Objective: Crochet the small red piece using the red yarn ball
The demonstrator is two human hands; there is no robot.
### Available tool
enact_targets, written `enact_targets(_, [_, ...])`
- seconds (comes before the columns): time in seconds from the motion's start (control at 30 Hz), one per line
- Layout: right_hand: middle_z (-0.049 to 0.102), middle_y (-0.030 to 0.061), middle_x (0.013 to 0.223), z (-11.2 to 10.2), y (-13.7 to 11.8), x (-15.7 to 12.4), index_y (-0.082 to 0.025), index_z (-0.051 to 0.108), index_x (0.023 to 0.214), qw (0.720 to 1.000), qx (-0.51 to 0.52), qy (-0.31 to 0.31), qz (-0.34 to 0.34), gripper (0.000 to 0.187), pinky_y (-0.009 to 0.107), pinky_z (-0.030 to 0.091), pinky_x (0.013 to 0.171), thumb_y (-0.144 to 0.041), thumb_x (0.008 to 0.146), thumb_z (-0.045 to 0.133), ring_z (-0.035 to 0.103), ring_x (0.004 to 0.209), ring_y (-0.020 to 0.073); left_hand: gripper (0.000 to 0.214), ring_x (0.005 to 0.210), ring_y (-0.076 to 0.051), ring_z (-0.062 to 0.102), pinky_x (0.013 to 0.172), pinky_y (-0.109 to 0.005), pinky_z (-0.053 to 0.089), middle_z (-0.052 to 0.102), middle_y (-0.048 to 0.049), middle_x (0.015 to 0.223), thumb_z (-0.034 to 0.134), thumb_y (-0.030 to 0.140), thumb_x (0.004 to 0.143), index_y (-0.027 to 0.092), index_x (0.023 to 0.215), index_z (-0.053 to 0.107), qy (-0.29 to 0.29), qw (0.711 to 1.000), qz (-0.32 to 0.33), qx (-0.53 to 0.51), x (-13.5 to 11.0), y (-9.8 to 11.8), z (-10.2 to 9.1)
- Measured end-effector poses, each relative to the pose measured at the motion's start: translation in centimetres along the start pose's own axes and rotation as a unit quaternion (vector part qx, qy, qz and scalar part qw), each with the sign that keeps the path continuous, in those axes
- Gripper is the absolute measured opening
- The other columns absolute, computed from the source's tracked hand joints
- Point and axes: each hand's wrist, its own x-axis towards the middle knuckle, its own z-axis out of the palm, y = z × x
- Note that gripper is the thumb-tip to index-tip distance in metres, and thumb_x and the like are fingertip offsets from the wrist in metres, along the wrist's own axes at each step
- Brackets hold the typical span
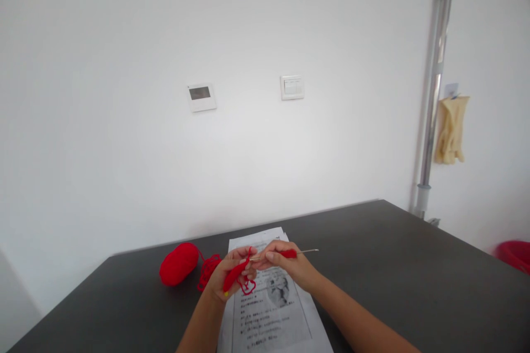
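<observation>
My left hand [227,277] is closed around a small red crocheted piece [234,276], with loose red yarn [247,285] looping below its fingers. My right hand [290,266] pinches a crochet hook [296,253] with a red grip; its metal shaft sticks out to the right, and its working end meets the red piece between my hands. A red ball of yarn [179,263] lies on the table to the left, with a loose tangle of strand [208,268] trailing towards my left hand. Both hands hover above a printed sheet [269,314].
The dark grey table [393,265] stands against a white wall with a thermostat panel [201,97] and a light switch [292,87]. A metal pole [433,94] rises at the right, yellowish gloves [450,129] hang beside it, and a red bin [515,255] sits lower right.
</observation>
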Motion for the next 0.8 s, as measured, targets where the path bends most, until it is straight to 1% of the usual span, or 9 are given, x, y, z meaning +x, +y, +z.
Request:
enact_targets(0.13, [0.073, 0.0077, 0.077, 0.1, 0.5, 0.1, -0.014, 0.063, 0.077, 0.999, 0.028, 0.021, 0.002, 0.035, 0.041, 0.055, 0.079, -0.049, 0.076, 0.069, 0.072, 0.077, 0.0231, 0.033, 0.043, -0.004, 0.044, 0.048, -0.019, 0.037, 0.058, 0.0006, 0.055, 0.084, 0.021, 0.053, 0.01, 0.081, 0.073, 0.007, 1.0, -0.003, 0.014, 0.1, 0.0, 0.1])
enact_targets(0.23, [0.073, 0.008, 0.077, -0.1, 0.7, 0.2, -0.015, 0.06, 0.075, 0.999, 0.037, 0.039, 0.003, 0.036, 0.043, 0.055, 0.079, -0.049, 0.075, 0.069, 0.072, 0.077, 0.0243, 0.035, 0.044, -0.005, 0.048, 0.049, -0.019, 0.04, 0.062, -0.0008, 0.056, 0.085, 0.019, 0.051, 0.01, 0.082, 0.073, 0.022, 0.999, -0.002, 0.028, 0.2, 0.1, 0.3])
enact_targets(0.37, [0.073, 0.0086, 0.079, -0.4, 0.9, 0.3, -0.015, 0.06, 0.074, 0.998, 0.032, 0.06, 0.001, 0.036, 0.044, 0.055, 0.08, -0.049, 0.074, 0.07, 0.072, 0.077, 0.0245, 0.031, 0.05, -0.01, 0.059, 0.051, -0.019, 0.043, 0.068, -0.0039, 0.059, 0.083, 0.016, 0.055, 0.012, 0.083, 0.071, 0.058, 0.997, 0.007, 0.05, 0.2, 0.0, 0.3])
enact_targets(0.43, [0.073, 0.0085, 0.079, -0.5, 1.0, 0.3, -0.014, 0.061, 0.075, 0.997, 0.023, 0.067, -0.001, 0.036, 0.043, 0.055, 0.081, -0.049, 0.074, 0.07, 0.072, 0.077, 0.0239, 0.027, 0.052, -0.012, 0.061, 0.051, -0.019, 0.043, 0.069, -0.0043, 0.06, 0.082, 0.015, 0.057, 0.013, 0.081, 0.07, 0.079, 0.995, 0.014, 0.059, 0.3, 0.0, 0.3])
enact_targets(0.63, [0.073, 0.0079, 0.077, -0.9, 1.1, 0.4, -0.013, 0.066, 0.077, 0.997, -0.016, 0.076, -0.008, 0.034, 0.04, 0.056, 0.081, -0.047, 0.075, 0.071, 0.072, 0.073, 0.0208, 0.023, 0.05, -0.01, 0.061, 0.047, -0.016, 0.041, 0.069, -0.0026, 0.057, 0.082, 0.014, 0.058, 0.014, 0.076, 0.067, 0.117, 0.989, 0.034, 0.081, 0.6, -0.2, 0.4])
enact_targets(0.8, [0.072, 0.0066, 0.074, -1.2, 1.3, 0.5, -0.012, 0.07, 0.083, 0.997, -0.047, 0.059, -0.015, 0.034, 0.037, 0.056, 0.08, -0.046, 0.077, 0.069, 0.071, 0.073, 0.0188, 0.024, 0.048, -0.01, 0.059, 0.045, -0.016, 0.04, 0.068, -0.0025, 0.057, 0.082, 0.014, 0.058, 0.014, 0.076, 0.066, 0.109, 0.99, 0.023, 0.092, 0.6, 0.1, 0.2])
